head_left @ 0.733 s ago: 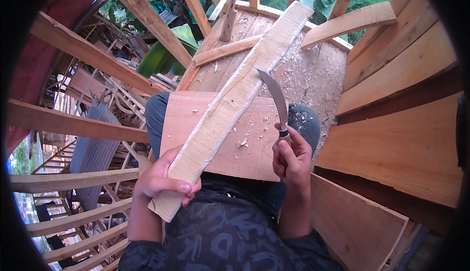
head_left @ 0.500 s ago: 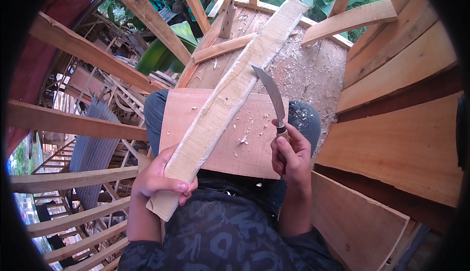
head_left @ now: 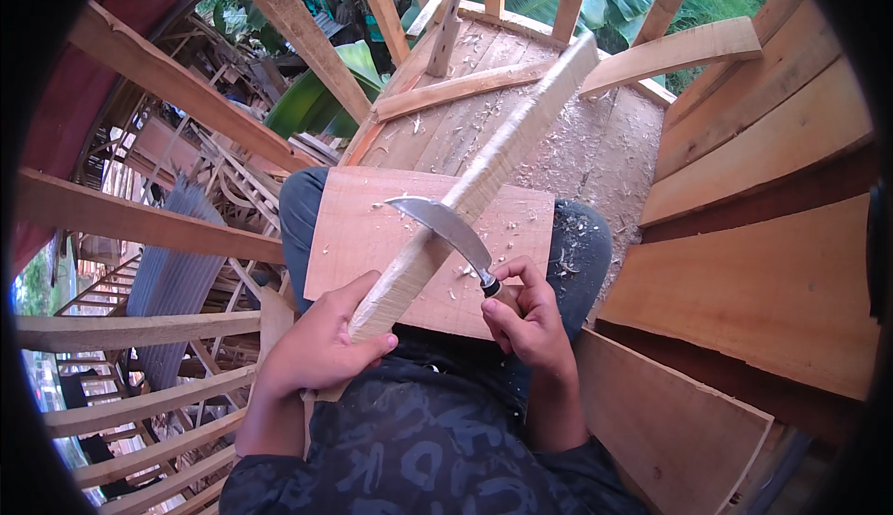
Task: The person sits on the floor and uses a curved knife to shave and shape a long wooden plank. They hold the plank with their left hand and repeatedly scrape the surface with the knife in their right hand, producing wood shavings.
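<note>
My left hand [head_left: 330, 340] is wrapped round the lower end of a long wooden plank [head_left: 507, 146], which slants up and away to the right with a narrow edge turned upward. In my right hand [head_left: 530, 321] is a curved knife [head_left: 446, 227], gripped by its short wooden handle. The blade crosses over the plank's upper edge, its tip pointing left; whether it touches the wood I cannot tell. Beneath both lies a flat wooden board [head_left: 349, 227] resting across my lap, dotted with pale shavings.
Shavings litter the plank floor [head_left: 605, 157] ahead. Wide boards [head_left: 744, 292] line the right side, and one loose board [head_left: 670, 422] lies near my right elbow. Slatted rails [head_left: 149, 227] run along the left. A curved wooden piece [head_left: 679, 57] sits at the far right.
The plank has been rolled from its broad face onto its edge. My right hand has brought the knife left and nearer, so its blade now lies across the plank.
</note>
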`<state>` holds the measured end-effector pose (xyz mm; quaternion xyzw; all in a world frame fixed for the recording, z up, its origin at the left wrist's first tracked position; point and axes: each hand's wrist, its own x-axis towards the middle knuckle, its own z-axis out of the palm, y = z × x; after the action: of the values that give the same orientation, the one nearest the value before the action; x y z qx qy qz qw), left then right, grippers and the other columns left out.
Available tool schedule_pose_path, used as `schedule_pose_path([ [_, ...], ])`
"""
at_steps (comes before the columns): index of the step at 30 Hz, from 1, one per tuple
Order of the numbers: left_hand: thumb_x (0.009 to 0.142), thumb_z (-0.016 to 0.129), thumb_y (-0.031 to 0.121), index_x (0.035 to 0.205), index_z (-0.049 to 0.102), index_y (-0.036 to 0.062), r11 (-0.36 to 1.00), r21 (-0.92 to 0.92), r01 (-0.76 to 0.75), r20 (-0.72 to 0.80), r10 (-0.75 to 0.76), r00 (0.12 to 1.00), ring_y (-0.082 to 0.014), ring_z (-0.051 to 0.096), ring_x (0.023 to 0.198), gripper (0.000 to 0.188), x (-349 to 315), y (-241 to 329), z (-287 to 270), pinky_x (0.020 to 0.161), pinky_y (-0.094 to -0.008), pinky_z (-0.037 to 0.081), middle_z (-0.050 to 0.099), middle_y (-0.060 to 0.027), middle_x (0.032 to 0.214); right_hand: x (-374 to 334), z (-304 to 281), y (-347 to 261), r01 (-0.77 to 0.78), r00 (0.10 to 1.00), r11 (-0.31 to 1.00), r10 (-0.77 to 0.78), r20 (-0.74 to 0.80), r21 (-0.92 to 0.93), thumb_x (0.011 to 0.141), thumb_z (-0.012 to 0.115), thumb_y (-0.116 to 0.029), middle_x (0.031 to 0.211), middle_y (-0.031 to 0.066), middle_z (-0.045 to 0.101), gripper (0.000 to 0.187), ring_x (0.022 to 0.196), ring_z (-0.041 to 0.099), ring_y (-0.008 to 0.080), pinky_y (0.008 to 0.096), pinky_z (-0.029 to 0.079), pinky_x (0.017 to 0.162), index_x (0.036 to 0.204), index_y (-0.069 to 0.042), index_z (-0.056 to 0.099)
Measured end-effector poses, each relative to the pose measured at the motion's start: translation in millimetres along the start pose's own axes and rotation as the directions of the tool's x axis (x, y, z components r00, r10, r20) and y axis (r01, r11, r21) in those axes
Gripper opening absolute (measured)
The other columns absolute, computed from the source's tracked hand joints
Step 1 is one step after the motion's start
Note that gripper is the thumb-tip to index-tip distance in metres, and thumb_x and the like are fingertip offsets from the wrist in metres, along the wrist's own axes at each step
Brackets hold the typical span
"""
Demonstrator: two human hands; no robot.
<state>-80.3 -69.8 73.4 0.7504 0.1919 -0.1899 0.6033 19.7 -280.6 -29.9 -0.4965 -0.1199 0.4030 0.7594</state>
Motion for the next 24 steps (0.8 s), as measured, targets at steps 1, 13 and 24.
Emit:
schedule_pose_path([
  [1,0.08,0.059,0.003,0.122,0.044,-0.0025,1.0,0.017,0.009,-0.001,-0.009,1.0,-0.0073,0.054,0.059,0.045,-1,-2,0,0.054,-0.0227,0.045,0.056,-0.0045,0.072,0,1,-2,0.043,0.999,0.993,-0.043,-0.006,-0.11,0.085,0.062,-0.006,0.064,-0.0014,0.051,0.033,0.054,0.045,0.0035,0.0201,0.033,0.046,0.114,-0.004,0.046],
  [13,0.083,0.054,0.006,0.114,0.047,-0.0033,1.0,-0.022,0.003,-0.009,-0.003,1.0,-0.0074,0.053,0.057,0.033,-4,0,8,0.053,-0.0239,0.044,0.055,-0.0037,0.067,8,7,11,0.276,0.863,0.634,-0.495,-0.104,-0.722,0.083,0.064,-0.015,0.055,0.0074,0.047,0.017,0.045,0.047,0.0149,0.0276,0.038,0.045,0.094,-0.003,0.059],
  [24,0.082,0.054,0.01,0.116,0.042,-0.0096,0.996,0.076,-0.049,-0.068,0.054,0.996,-0.0339,0.062,0.065,0.041,28,-4,6,0.062,-0.0367,0.047,0.058,-0.0227,0.07,26,8,9,0.017,0.893,0.453,-0.409,-0.191,-0.892,0.083,0.064,-0.032,0.05,0.0096,0.046,0.029,0.046,0.051,0.0292,0.0357,0.039,0.045,0.073,-0.006,0.054],
])
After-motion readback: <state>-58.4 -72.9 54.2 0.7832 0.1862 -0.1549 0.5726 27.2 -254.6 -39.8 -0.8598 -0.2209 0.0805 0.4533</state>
